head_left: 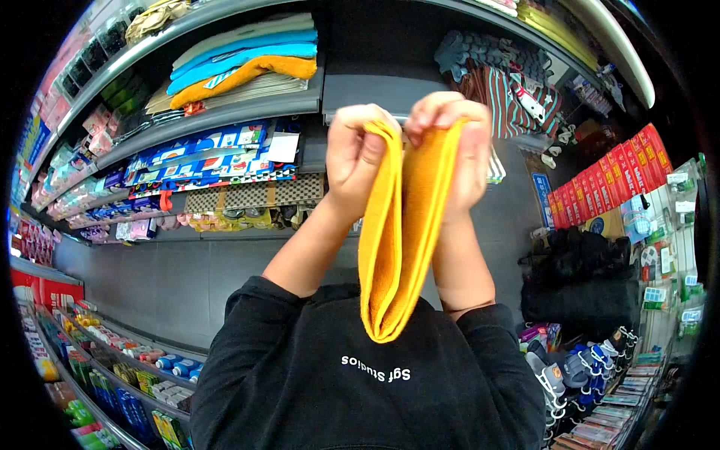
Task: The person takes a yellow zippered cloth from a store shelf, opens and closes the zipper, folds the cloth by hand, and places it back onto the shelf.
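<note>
A thick folded yellow towel [405,232] hangs in front of my chest, doubled over so that its fold points down. My left hand [360,154] pinches the top of one side, thumb on the inner face. The top of the other side is gripped by my right hand [454,150], its fingers curled over the edge. Between the two halves there is a narrow gap at the top. Beyond my hands, a stack of folded towels [247,60] in blue, cream and orange-yellow lies on a shelf.
Patterned folded goods [202,154] fill the shelf below the stack. A brown striped textile [495,97] lies at the right of the shelving. Red boxes [611,180] stand in a row at far right, above a black heap [577,274]. Grey floor [157,289] runs between the shelves.
</note>
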A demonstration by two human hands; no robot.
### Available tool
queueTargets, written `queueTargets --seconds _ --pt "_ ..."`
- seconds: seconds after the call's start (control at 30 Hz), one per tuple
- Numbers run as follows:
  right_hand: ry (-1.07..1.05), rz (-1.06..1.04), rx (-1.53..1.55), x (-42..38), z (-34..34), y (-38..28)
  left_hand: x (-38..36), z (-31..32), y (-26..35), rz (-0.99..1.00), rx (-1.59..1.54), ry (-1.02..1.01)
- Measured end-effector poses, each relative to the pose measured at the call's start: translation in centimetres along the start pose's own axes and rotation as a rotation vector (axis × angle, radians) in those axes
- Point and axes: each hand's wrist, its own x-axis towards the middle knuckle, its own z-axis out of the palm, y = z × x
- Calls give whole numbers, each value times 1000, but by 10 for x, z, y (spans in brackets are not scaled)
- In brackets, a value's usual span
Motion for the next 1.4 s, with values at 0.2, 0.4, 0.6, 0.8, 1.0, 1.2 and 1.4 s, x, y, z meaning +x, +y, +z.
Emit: queueTargets --seconds 0.2,0.4,0.6,0.8,1.0,1.2,1.4 --pt "-66 50 -161 -18 5 6 -8 1 4 6 223 -33" --pt "-154 144 -102 -19 0 13 -11 -1 -2 -5 343 -38" --pt "-336 244 -345 -18 -14 12 -12 -18 7 -198 328 -122" --pt "-406 486 -130 -23 -29 6 -15 -32 9 -187 518 -248" --pt "-553 716 -622 -11 -44 -22 -28 -35 13 -272 597 -214" --pt "-592 726 -729 -20 -48 -14 -48 -38 5 -502 456 -133" --pt "-609 605 -773 -24 -50 -7 -59 -45 9 -647 237 -46"
